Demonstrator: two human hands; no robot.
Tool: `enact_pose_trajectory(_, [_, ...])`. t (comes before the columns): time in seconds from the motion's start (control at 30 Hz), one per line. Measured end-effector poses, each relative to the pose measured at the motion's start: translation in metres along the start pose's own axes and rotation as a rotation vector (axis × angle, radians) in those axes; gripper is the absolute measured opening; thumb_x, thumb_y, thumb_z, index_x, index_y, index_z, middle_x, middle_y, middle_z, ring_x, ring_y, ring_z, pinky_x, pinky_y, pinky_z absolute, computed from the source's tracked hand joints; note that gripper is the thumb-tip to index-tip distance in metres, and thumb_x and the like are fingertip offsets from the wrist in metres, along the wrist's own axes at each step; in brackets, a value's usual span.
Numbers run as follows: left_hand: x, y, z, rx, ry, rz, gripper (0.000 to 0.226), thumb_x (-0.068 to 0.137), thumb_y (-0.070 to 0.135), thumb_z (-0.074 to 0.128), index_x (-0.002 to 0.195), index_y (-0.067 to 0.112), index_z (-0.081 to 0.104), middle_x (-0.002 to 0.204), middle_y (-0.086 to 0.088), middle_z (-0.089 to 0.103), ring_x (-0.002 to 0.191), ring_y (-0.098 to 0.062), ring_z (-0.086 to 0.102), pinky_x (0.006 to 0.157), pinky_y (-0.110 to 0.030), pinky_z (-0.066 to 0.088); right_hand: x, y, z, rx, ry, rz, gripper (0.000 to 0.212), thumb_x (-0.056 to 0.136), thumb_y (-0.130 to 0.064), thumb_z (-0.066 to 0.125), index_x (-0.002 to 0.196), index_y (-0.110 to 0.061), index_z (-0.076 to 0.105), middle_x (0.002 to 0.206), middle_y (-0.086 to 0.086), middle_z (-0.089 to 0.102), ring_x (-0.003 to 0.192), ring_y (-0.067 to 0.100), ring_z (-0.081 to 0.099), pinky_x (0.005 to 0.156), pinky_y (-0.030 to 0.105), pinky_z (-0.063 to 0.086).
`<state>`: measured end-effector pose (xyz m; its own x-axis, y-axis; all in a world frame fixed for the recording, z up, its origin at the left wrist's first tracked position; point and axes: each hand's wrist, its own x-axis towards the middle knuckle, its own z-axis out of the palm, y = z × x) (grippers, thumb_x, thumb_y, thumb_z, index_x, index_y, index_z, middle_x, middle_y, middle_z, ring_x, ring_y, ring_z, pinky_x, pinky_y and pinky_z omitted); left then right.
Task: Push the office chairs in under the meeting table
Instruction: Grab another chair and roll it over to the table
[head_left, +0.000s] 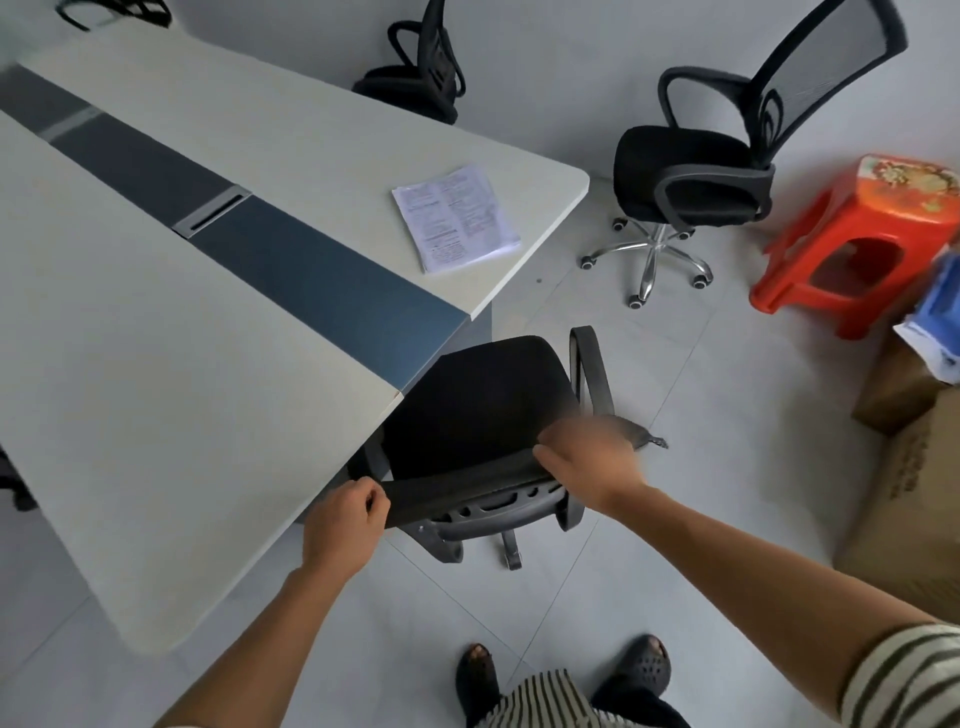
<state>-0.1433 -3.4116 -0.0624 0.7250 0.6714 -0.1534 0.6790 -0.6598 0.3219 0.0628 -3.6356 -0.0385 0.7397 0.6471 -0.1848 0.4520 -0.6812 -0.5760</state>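
Note:
A black office chair (483, 395) stands at the near end of the long white meeting table (156, 364), its seat front partly under the table edge. My left hand (345, 519) grips the left end of its backrest top. My right hand (587, 467) holds the right end of the same backrest and is blurred. A second black mesh chair (691, 171) stands away from the table's right corner on the floor. A third chair (415, 78) sits by the table's far long side. Part of another chair (111, 10) shows at the top left.
A stack of printed papers (457, 218) lies near the table's right corner. A red plastic stool (852, 244) stands at the right, with cardboard boxes (904, 493) and a blue bag (935, 322) behind it. My feet in black sandals (639, 665) are on the grey tiled floor.

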Motion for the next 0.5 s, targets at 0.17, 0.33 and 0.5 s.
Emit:
enact_pose_trajectory(0.17, [-0.033, 0.109, -0.003, -0.413, -0.024, -0.012, 0.016, 0.090, 0.022, 0.056, 0.103, 0.020, 0.064, 0.086, 0.005, 0.070, 0.075, -0.008, 0.065, 0.071, -0.030, 0.055, -0.035, 0.059, -0.063, 0.416, 0.092, -0.017, 0.013, 0.088, -0.028, 0.062, 0.099, -0.025, 0.068, 0.086, -0.016, 0.070, 0.077, 0.001, 0.065, 0.068, 0.015, 0.051])
enact_pose_trajectory(0.33, [-0.064, 0.223, 0.023, -0.723, -0.190, 0.023, 0.012, 0.088, 0.022, 0.060, 0.097, 0.027, 0.066, 0.086, 0.002, 0.072, 0.086, -0.007, 0.067, 0.076, -0.022, 0.053, -0.082, 0.160, -0.128, 0.389, 0.155, 0.169, 0.006, 0.088, -0.025, 0.063, 0.091, -0.029, 0.067, 0.077, -0.014, 0.070, 0.073, 0.005, 0.066, 0.062, 0.018, 0.050])
enact_pose_trajectory(0.5, [-0.051, 0.301, 0.051, -0.770, -0.403, 0.090, 0.012, 0.087, 0.020, 0.062, 0.094, 0.029, 0.066, 0.085, -0.003, 0.074, 0.086, -0.013, 0.069, 0.079, -0.024, 0.054, -0.117, 0.244, -0.170, 0.441, 0.259, 0.392, 0.006, 0.087, -0.019, 0.066, 0.086, -0.022, 0.071, 0.077, -0.005, 0.074, 0.072, 0.006, 0.070, 0.068, 0.026, 0.054])
